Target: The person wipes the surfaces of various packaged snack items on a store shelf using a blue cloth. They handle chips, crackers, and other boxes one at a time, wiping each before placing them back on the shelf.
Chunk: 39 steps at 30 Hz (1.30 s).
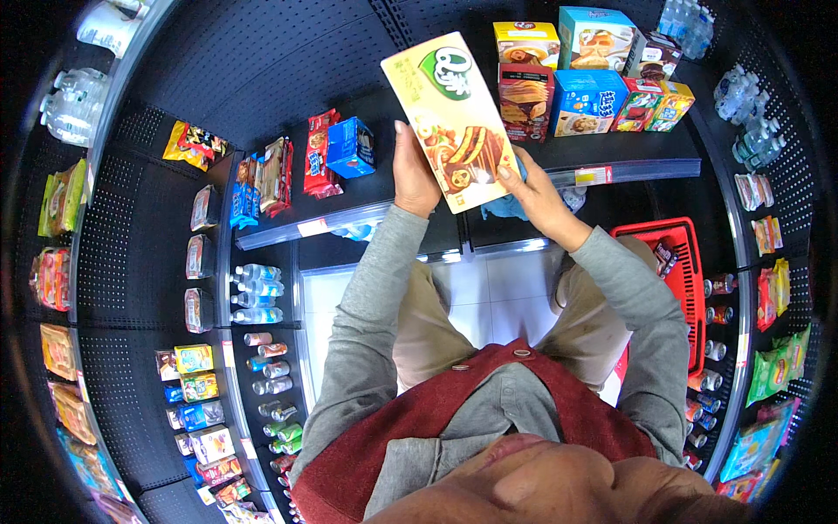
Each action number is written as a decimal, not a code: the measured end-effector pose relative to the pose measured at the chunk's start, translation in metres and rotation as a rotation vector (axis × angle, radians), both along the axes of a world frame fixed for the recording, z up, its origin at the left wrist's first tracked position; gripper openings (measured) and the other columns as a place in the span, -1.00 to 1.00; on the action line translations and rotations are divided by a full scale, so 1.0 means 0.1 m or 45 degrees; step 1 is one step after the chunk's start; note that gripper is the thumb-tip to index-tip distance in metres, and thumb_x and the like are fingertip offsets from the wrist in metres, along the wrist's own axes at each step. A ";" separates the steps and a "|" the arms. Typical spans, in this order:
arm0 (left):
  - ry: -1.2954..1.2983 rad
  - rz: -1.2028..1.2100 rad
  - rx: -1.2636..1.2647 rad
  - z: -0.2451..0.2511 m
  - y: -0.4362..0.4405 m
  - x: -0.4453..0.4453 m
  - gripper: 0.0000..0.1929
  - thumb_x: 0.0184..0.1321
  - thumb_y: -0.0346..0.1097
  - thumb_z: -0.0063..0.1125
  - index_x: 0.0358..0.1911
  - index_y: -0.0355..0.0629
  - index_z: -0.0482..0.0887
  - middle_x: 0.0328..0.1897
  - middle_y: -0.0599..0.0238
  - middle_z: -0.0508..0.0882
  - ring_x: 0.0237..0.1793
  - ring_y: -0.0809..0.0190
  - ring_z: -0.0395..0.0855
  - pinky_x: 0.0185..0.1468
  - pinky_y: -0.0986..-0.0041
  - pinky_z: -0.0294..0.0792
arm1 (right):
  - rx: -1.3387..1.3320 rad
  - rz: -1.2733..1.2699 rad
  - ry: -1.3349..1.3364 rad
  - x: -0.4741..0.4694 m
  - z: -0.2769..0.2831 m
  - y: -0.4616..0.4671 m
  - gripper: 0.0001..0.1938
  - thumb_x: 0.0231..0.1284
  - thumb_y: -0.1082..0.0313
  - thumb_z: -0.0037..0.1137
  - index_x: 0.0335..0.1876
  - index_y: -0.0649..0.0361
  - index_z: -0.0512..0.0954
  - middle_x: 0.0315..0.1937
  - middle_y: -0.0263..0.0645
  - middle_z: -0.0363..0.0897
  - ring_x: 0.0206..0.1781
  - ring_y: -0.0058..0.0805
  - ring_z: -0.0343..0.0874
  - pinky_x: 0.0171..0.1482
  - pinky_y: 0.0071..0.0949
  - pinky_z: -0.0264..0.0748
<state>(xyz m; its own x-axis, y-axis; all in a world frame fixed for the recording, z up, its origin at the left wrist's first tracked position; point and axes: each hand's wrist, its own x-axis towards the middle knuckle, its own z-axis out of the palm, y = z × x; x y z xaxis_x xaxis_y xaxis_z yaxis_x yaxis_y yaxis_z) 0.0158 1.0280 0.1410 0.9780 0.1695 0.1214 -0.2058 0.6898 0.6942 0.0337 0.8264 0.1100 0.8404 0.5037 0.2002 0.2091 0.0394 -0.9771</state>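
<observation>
A cream snack box (437,105) with a green oval logo and a picture of filled cakes is raised in front of the shelf, tilted to the left at its top. My left hand (414,173) holds its left edge, thumb pointing up. On the lower right side, my right hand (546,203) grips it with the thumb on the front. Something blue and crumpled, like a cloth (504,206), shows below and behind the box by my right hand; whether I hold it cannot be told. The fingers behind the box are hidden.
Stacked snack boxes (589,98) stand on the black shelf at right. A blue box (350,147) and red packets (321,154) sit to the left. Price-tagged shelf edges (635,171) run below. A red shopping basket (695,288) holding a packet stands by my right leg.
</observation>
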 end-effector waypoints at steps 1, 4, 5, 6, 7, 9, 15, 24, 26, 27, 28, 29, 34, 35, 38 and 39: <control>0.018 -0.136 -0.028 0.03 0.06 -0.03 -0.31 0.48 0.25 -0.30 0.39 -0.21 0.30 0.37 0.07 0.49 0.33 0.06 0.50 0.44 0.21 0.29 | 0.031 0.080 0.047 0.00 0.04 -0.02 -0.30 0.46 -0.13 -0.04 0.39 0.40 0.25 0.15 0.03 0.53 0.20 -0.36 0.50 0.26 -0.43 0.37; 0.015 -0.194 -0.099 -0.03 0.06 -0.05 -0.32 0.47 0.27 -0.29 0.42 -0.09 0.28 0.41 0.10 0.46 0.33 0.02 0.49 0.40 0.12 0.34 | 0.119 0.195 0.096 -0.05 0.12 0.00 -0.29 0.44 -0.18 -0.04 0.35 0.38 0.31 0.10 -0.06 0.56 0.12 -0.43 0.52 0.21 -0.46 0.41; 0.013 -0.221 -0.120 -0.04 0.07 -0.04 -0.32 0.46 0.27 -0.28 0.42 -0.09 0.28 0.41 0.09 0.46 0.33 0.01 0.49 0.39 0.12 0.35 | 0.029 0.225 0.104 -0.05 0.12 0.00 -0.29 0.45 -0.18 -0.06 0.36 0.39 0.30 0.13 -0.07 0.54 0.17 -0.43 0.48 0.25 -0.46 0.36; 0.011 -0.248 -0.142 -0.01 0.08 -0.04 -0.32 0.46 0.27 -0.28 0.42 -0.09 0.28 0.40 0.09 0.46 0.33 0.01 0.50 0.38 0.11 0.36 | -0.061 0.255 0.111 -0.04 0.11 -0.02 -0.30 0.46 -0.17 -0.08 0.38 0.39 0.29 0.17 -0.08 0.53 0.22 -0.43 0.45 0.30 -0.47 0.32; 0.009 -0.274 -0.164 0.00 0.09 -0.04 -0.32 0.46 0.27 -0.27 0.42 -0.09 0.28 0.40 0.08 0.47 0.33 0.01 0.50 0.38 0.10 0.37 | -0.152 0.285 0.119 -0.02 0.10 -0.03 -0.30 0.48 -0.16 -0.09 0.39 0.39 0.28 0.20 -0.09 0.51 0.27 -0.44 0.42 0.34 -0.48 0.27; 0.012 -0.225 -0.135 -0.01 0.10 -0.05 -0.33 0.45 0.27 -0.24 0.40 -0.09 0.30 0.39 0.07 0.48 0.31 0.00 0.52 0.36 0.10 0.39 | -0.248 0.148 -0.007 0.06 0.08 -0.04 -0.36 0.43 -0.08 0.04 0.32 0.39 0.37 0.13 -0.10 0.56 0.20 -0.42 0.48 0.30 -0.46 0.33; 0.037 -0.181 -0.125 -0.05 0.13 -0.03 -0.35 0.45 0.25 -0.22 0.38 -0.09 0.33 0.35 0.09 0.51 0.28 0.02 0.55 0.34 0.10 0.41 | 0.323 -0.355 -0.088 0.30 0.18 -0.15 -0.55 0.41 0.22 0.05 0.27 0.38 0.42 0.12 -0.06 0.58 0.14 -0.38 0.55 0.19 -0.40 0.46; 0.074 -0.556 -0.272 -0.14 -0.02 -0.10 -0.27 0.43 0.32 -0.30 0.42 -0.12 0.27 0.42 0.02 0.42 0.37 -0.03 0.44 0.42 0.09 0.34 | -0.405 0.198 -1.298 -0.30 0.46 0.13 -0.31 0.23 0.07 0.10 0.46 0.16 0.29 0.54 -0.14 0.13 0.60 -0.14 0.05 0.54 0.01 -0.07; 0.155 -0.450 -0.110 -0.18 -0.10 -0.16 -0.31 0.45 0.28 -0.29 0.43 -0.10 0.27 0.42 0.03 0.42 0.37 0.00 0.44 0.41 0.10 0.35 | -0.428 0.139 -1.291 -0.25 0.52 0.12 -0.31 0.25 0.05 0.07 0.48 0.15 0.26 0.56 -0.13 0.10 0.61 -0.12 0.02 0.54 0.01 -0.08; 0.199 -0.406 -0.028 -0.18 -0.17 -0.21 -0.32 0.46 0.26 -0.29 0.43 -0.09 0.27 0.42 0.04 0.42 0.38 0.01 0.44 0.41 0.10 0.35 | -0.444 0.102 -1.281 -0.22 0.55 0.10 -0.30 0.26 0.04 0.06 0.49 0.15 0.25 0.56 -0.12 0.08 0.61 -0.11 0.01 0.54 0.01 -0.08; 0.309 -0.470 -0.142 -0.18 -0.22 -0.25 -0.39 0.50 0.18 -0.29 0.43 -0.06 0.26 0.43 0.07 0.42 0.39 0.05 0.43 0.41 0.12 0.35 | -0.437 0.030 -1.304 -0.15 0.56 0.08 -0.32 0.33 -0.01 -0.03 0.50 0.14 0.23 0.57 -0.11 0.06 0.61 -0.09 -0.01 0.54 0.03 -0.09; 0.345 -0.480 -0.062 -0.16 -0.28 -0.28 -0.38 0.50 0.20 -0.30 0.44 -0.05 0.26 0.44 0.10 0.42 0.39 0.06 0.43 0.41 0.13 0.34 | -0.482 -0.058 -1.309 -0.08 0.56 0.07 -0.33 0.40 -0.07 -0.14 0.51 0.14 0.21 0.58 -0.10 0.04 0.62 -0.08 -0.02 0.54 0.03 -0.10; 0.288 -0.644 -0.115 -0.17 -0.40 -0.30 -0.30 0.47 0.28 -0.31 0.46 -0.08 0.22 0.44 0.10 0.42 0.36 0.04 0.47 0.43 0.12 0.32 | -0.446 -0.425 -1.128 0.27 0.46 -0.10 -0.34 0.46 -0.05 -0.19 0.53 0.17 0.15 0.58 -0.06 0.01 0.62 -0.02 -0.05 0.55 0.01 -0.11; 0.273 -0.630 -0.111 -0.16 -0.41 -0.31 -0.30 0.47 0.27 -0.31 0.47 -0.08 0.21 0.44 0.10 0.42 0.36 0.04 0.47 0.43 0.12 0.31 | -0.421 -0.427 -1.083 0.31 0.39 -0.11 -0.34 0.46 -0.05 -0.19 0.53 0.18 0.14 0.58 -0.05 0.01 0.62 -0.01 -0.05 0.55 0.00 -0.11; 0.245 -0.467 -0.171 -0.22 -0.29 -0.22 -0.31 0.47 0.27 -0.30 0.45 -0.09 0.25 0.42 0.09 0.44 0.36 0.05 0.46 0.42 0.11 0.31 | -0.448 -0.250 -1.132 0.11 0.33 -0.03 -0.30 0.44 -0.11 -0.17 0.54 0.18 0.14 0.58 -0.05 0.01 0.62 -0.02 -0.05 0.55 0.01 -0.12; 0.243 -0.401 -0.180 -0.23 -0.24 -0.18 -0.31 0.47 0.27 -0.29 0.44 -0.09 0.25 0.42 0.09 0.44 0.36 0.05 0.46 0.42 0.11 0.31 | -0.486 -0.179 -1.164 -0.01 0.29 0.00 -0.28 0.43 -0.14 -0.17 0.54 0.17 0.14 0.58 -0.06 0.00 0.62 -0.05 -0.05 0.55 0.03 -0.12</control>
<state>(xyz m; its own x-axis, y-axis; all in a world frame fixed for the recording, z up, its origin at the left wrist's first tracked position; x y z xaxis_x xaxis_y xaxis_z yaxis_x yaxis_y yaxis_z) -0.0025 1.0036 0.1184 0.9876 -0.1403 -0.0705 0.1546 0.7903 0.5929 0.0329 0.8268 0.1390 0.5010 0.5768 0.6452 0.8654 -0.3261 -0.3805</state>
